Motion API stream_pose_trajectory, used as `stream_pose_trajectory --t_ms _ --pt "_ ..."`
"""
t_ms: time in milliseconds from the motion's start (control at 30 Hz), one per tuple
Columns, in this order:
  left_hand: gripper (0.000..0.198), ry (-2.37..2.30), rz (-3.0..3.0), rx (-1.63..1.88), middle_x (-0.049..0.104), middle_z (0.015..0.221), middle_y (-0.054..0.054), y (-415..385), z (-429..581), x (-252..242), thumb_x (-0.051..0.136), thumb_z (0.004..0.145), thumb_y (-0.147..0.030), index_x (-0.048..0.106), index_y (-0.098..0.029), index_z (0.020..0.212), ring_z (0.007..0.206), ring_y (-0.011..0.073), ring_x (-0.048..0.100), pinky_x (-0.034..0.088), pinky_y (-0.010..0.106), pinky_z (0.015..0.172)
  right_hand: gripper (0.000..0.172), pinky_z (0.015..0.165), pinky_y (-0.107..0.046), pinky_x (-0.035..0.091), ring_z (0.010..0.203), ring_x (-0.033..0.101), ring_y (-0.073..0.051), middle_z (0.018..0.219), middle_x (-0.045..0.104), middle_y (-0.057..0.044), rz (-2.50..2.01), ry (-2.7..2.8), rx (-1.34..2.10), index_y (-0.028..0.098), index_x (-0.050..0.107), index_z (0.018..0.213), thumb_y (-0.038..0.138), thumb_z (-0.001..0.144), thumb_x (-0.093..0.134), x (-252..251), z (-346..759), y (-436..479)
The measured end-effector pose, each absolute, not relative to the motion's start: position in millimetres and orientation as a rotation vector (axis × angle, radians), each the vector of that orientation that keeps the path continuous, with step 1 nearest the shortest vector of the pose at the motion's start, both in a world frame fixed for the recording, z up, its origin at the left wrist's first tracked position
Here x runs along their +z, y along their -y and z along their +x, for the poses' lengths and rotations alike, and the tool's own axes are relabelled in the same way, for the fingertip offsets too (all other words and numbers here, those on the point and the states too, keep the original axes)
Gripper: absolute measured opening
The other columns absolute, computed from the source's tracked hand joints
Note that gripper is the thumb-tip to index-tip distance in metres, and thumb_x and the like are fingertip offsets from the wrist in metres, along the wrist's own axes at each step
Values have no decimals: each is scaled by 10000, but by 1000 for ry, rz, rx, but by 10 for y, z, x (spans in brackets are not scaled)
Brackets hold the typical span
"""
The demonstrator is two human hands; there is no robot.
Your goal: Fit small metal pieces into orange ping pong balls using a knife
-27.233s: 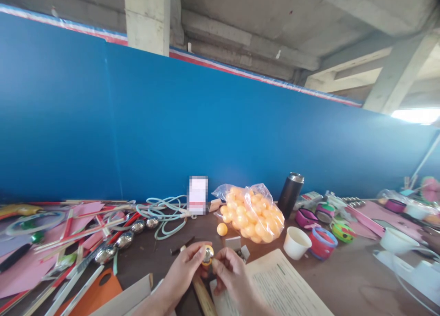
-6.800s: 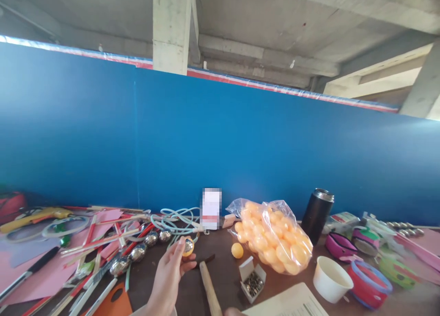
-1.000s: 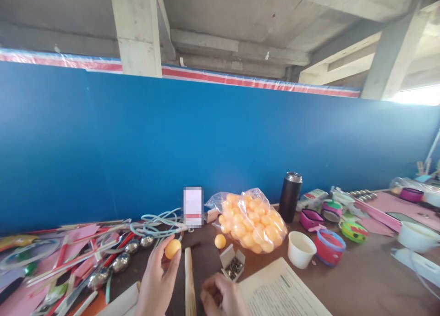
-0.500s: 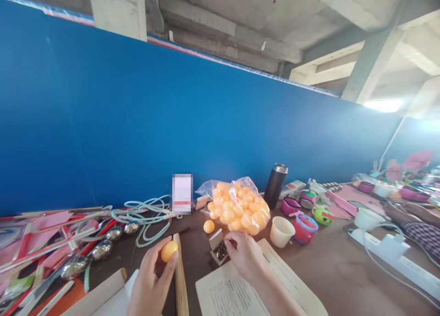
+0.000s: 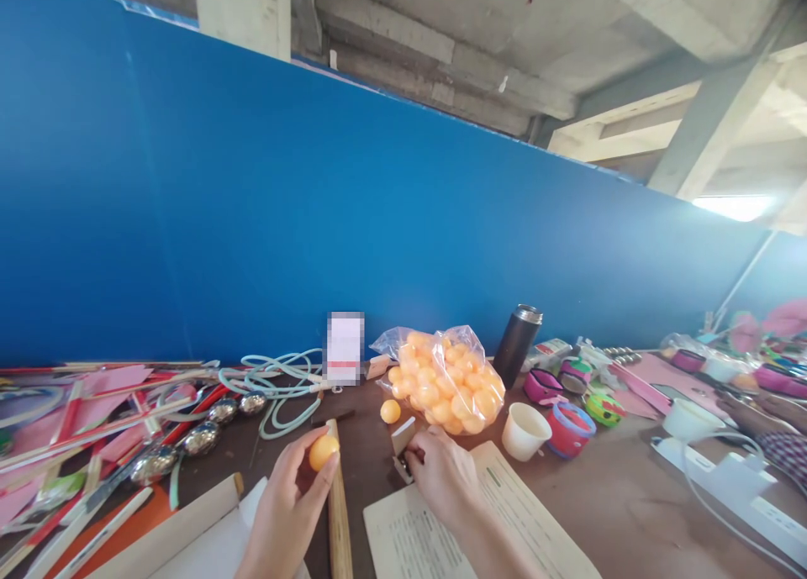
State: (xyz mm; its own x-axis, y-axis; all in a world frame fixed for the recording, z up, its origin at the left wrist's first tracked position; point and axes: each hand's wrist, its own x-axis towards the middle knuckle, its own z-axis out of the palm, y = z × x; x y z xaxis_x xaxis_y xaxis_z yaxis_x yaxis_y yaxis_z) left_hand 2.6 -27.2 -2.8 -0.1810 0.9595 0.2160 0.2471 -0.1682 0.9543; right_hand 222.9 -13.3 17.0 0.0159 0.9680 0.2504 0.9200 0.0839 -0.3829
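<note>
"Handle [image 5: 339, 512], wooden, among the nearest things?"

"Yes, at eight o'clock, taking the small box [image 5: 403, 434] as clock centre and twelve as straight ahead. Printed booklet [image 5: 416, 537] at five, partly covered by the right arm."

"And the hands?"

"Left hand [image 5: 292, 497] at nine, grasping an orange ball [image 5: 324, 452] between thumb and fingers, just beside the handle. Right hand [image 5: 445, 470] at four, fingers bent and tips down at the box. Anything pinched? Impossible to tell; contents mostly hidden."

"Step in hand, then?"

"Judging by the pose, picking something from the box, and holding the ball clear meanwhile."

"Next move?"

"Probably calling for a precise fingertip pinch, without tipping the box, and a gentle grip on a ball likely light and easily dented."

"Farther out?"

"Loose ball [image 5: 390, 411] at eleven, just past the box. White cup [image 5: 525, 433] at three. Clear bag of balls [image 5: 447, 386] at one, dark flask [image 5: 517, 350] at two. Beyond everything, at twelve, blue wall [image 5: 403, 209]."
</note>
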Motion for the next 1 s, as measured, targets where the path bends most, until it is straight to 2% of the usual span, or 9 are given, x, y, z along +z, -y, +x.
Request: stream_pose_trajectory --t_ms 133,333,500,600,667,733,833,900,1000 --pt "453 -1361 1328 1361 629 1097 46 291 10 28 599 733 -445 546 -238 1132 924 223 603 475 318 810 130 511 -262 191 582 505 -142 729 560 0 -1842 1917 136 218 557 648 190 750 483 156 2222 120" --pt "511 -1170 1106 1332 643 799 13 343 -6 191 624 715 -459 569 -202 1154 723 169 575 485 262 679 107 534 -285 213 613 500 -178 798 550 -53 -1763 1851 195 198 513 724 210 794 432 139 2251 141" --pt "440 -846 847 1274 637 897 50 369 29 224 640 726 -404 619 -207 1120 740 155 563 492 281 679 131 657 -303 349 745 513 -189 802 537 -47 -1583 1750 397 198 474 742 262 834 407 231 2235 154" --pt "408 -779 745 1206 645 930 68 373 92 210 677 693 -393 658 -200 1053 698 142 576 498 265 638 222 524 -241 373 552 465 -126 618 494 10 -1486 1703 627 205 432 719 357 867 368 308 2168 173" --pt "437 -780 707 1161 658 918 81 370 139 192 708 657 -396 664 -185 1037 658 135 579 499 250 597 272 386 -201 283 398 335 -83 489 421 59 -1417 1655 846 207 418 722 413 882 341 344 2110 206" --pt "465 -778 699 1119 669 907 90 369 174 176 734 623 -394 666 -172 1026 623 126 576 498 242 568 286 343 -176 219 352 291 -56 465 440 69 -1253 1502 1163 194 444 760 449 877 387 361 2051 252" --pt "483 -787 714 1079 671 864 81 376 189 172 740 615 -401 659 -170 1031 624 127 578 501 244 573 276 335 -143 264 394 456 -43 658 596 6 -968 1172 1553 173 481 798 437 810 561 354 1975 314" --pt "482 -794 720 1068 662 823 63 384 180 179 730 626 -411 653 -177 1041 639 129 579 500 246 591 277 349 -130 337 480 559 -65 773 627 -22 -897 1048 1651 170 489 785 409 776 626 339 1939 338" --pt "467 -788 718 1046 650 800 48 385 161 177 712 648 -418 649 -188 1049 651 125 576 489 244 607 243 385 -130 414 532 578 -74 746 629 -21 -863 984 1699 158 514 771 355 767 656 320 1910 352"
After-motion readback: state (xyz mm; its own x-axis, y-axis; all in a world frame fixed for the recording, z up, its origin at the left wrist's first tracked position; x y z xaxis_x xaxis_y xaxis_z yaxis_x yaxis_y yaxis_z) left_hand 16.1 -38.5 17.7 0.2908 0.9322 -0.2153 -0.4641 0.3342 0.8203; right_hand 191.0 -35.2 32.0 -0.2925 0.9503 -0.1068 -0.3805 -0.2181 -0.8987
